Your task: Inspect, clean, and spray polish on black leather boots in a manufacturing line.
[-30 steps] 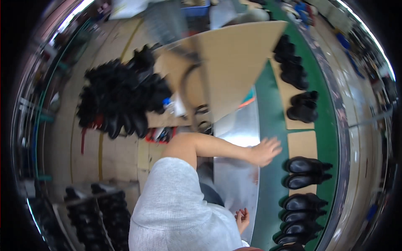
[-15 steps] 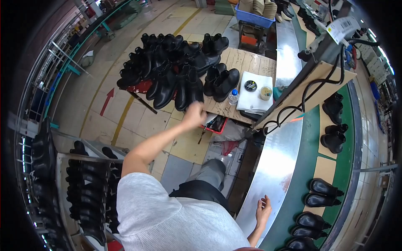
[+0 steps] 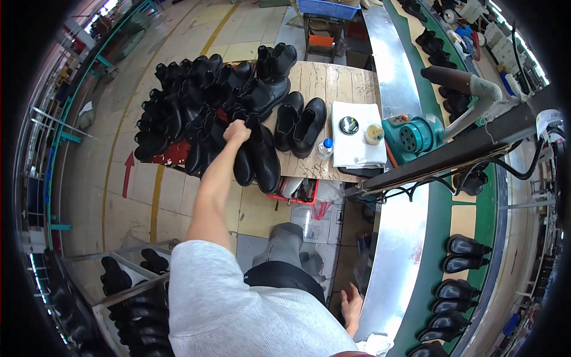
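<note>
Boot-piled wooden table point(image 3: 333, 80) — tiled floor point(image 3: 119, 178)

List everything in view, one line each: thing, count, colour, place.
boots: many, black, heaped on the wooden table
boot pair: two, black, upright beside the heap
white cloth: one, on the table's right part
tins: two, on the cloth
small bottle: one, clear with blue cap, beside the cloth
teal machine: one, right of the table
conveyor boots: several, black, on the green belt
left hand: on a boot in the heap
right hand: low, by the metal edge, holding nothing
</note>
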`<act>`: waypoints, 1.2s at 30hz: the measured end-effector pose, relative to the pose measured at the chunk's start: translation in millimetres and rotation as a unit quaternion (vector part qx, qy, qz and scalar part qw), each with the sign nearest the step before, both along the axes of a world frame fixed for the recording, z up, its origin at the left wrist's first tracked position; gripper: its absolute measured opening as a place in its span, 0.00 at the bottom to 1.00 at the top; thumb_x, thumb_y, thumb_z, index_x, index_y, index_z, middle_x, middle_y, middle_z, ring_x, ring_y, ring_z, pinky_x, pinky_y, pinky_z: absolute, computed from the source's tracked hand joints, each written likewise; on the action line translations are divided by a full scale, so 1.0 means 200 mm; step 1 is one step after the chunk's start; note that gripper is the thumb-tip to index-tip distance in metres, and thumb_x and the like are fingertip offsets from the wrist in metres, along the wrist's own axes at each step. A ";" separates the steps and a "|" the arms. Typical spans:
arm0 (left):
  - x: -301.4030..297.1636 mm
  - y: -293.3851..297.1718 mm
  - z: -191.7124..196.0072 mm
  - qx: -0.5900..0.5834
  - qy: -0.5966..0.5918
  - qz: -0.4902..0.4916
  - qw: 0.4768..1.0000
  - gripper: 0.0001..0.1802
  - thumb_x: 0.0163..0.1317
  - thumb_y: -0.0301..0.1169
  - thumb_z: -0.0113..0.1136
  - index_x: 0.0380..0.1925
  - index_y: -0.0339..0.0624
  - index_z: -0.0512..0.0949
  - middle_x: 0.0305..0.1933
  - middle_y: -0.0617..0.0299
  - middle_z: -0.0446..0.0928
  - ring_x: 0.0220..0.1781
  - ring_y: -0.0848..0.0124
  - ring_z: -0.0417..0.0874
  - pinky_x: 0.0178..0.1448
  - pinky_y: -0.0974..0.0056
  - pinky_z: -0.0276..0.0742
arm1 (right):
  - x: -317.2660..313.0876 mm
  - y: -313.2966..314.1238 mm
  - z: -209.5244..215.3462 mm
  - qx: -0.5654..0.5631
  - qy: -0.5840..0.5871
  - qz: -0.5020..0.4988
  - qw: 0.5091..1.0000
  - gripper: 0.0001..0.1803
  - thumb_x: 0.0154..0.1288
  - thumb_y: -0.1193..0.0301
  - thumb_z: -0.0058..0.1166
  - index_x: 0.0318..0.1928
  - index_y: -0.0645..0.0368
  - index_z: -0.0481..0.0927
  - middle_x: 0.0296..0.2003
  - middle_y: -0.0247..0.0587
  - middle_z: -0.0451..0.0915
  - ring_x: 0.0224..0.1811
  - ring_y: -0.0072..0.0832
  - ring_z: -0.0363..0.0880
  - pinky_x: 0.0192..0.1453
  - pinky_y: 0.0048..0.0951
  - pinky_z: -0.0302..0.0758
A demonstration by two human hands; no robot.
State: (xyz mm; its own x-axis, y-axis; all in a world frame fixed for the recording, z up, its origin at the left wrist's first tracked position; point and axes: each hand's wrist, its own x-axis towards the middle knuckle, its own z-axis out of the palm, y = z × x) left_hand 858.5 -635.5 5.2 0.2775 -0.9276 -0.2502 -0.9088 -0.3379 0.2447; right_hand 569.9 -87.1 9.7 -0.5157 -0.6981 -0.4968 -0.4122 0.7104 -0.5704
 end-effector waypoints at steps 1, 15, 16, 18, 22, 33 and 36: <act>0.04 0.04 0.05 0.009 0.013 -0.024 1.000 0.18 0.50 0.40 0.61 0.42 0.54 0.80 0.48 0.56 0.78 0.52 0.57 0.78 0.52 0.55 0.75 | 0.01 -0.04 0.02 0.002 0.000 -0.007 1.000 0.21 0.58 0.74 0.55 0.53 0.66 0.72 0.39 0.55 0.80 0.40 0.41 0.81 0.46 0.34 0.75; -0.70 1.11 0.79 -0.138 0.182 -0.776 0.588 0.08 0.40 0.29 0.54 0.23 0.46 0.78 0.23 0.67 0.74 0.33 0.69 0.71 0.43 0.63 0.63 | -0.17 -0.23 0.24 -0.235 -0.190 -0.266 0.915 0.28 0.70 0.52 0.38 0.59 0.62 0.69 0.48 0.42 0.77 0.49 0.30 0.75 0.52 0.29 0.72; -0.83 1.19 0.79 -0.153 0.222 -0.812 0.517 0.06 0.42 0.30 0.52 0.22 0.47 0.77 0.22 0.68 0.72 0.36 0.70 0.71 0.46 0.62 0.62 | -0.22 -0.20 0.26 -0.285 -0.179 -0.291 0.896 0.30 0.71 0.50 0.35 0.59 0.62 0.68 0.50 0.43 0.76 0.52 0.30 0.73 0.54 0.31 0.70; -1.12 1.39 0.81 -0.156 0.218 -0.883 0.384 0.07 0.41 0.29 0.54 0.24 0.46 0.77 0.24 0.69 0.72 0.38 0.69 0.71 0.54 0.57 0.62 | -0.33 -0.08 0.31 -0.349 -0.151 -0.339 0.860 0.32 0.71 0.47 0.30 0.60 0.60 0.67 0.53 0.45 0.74 0.57 0.32 0.70 0.58 0.34 0.67; -1.60 1.83 0.72 -0.198 0.173 -0.948 0.180 0.05 0.42 0.32 0.55 0.15 0.47 0.78 0.20 0.68 0.74 0.42 0.70 0.72 0.65 0.50 0.58 | -0.43 0.28 0.29 -0.320 -0.094 -0.421 0.843 0.36 0.70 0.44 0.24 0.62 0.59 0.66 0.57 0.45 0.71 0.61 0.33 0.67 0.62 0.36 0.61; -2.14 2.05 0.03 0.245 0.495 -0.587 0.592 0.13 0.63 0.38 0.53 0.39 0.41 0.77 0.41 0.60 0.79 0.54 0.70 0.73 0.62 0.45 0.57 | -0.32 0.63 -0.21 -0.245 -0.253 -0.586 0.730 0.43 0.64 0.37 0.31 0.65 0.60 0.57 0.61 0.48 0.63 0.63 0.40 0.61 0.59 0.44 0.66; -2.23 1.93 -0.21 0.399 0.337 -0.380 0.763 0.36 0.62 0.58 0.44 0.59 0.40 0.65 0.51 0.52 0.73 0.52 0.65 0.72 0.53 0.54 0.65 | -0.29 0.56 -0.28 -0.255 -0.262 -0.605 0.707 0.43 0.64 0.36 0.30 0.62 0.62 0.61 0.55 0.45 0.68 0.54 0.36 0.68 0.54 0.41 0.69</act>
State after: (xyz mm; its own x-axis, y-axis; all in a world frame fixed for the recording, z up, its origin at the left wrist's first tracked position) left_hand 412.6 -248.7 -36.3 -0.7064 -0.2339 -0.6681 -0.6750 -0.0613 0.7352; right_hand 512.4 25.0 -46.9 -0.7271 -0.0606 -0.6838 0.6847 0.0087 -0.7288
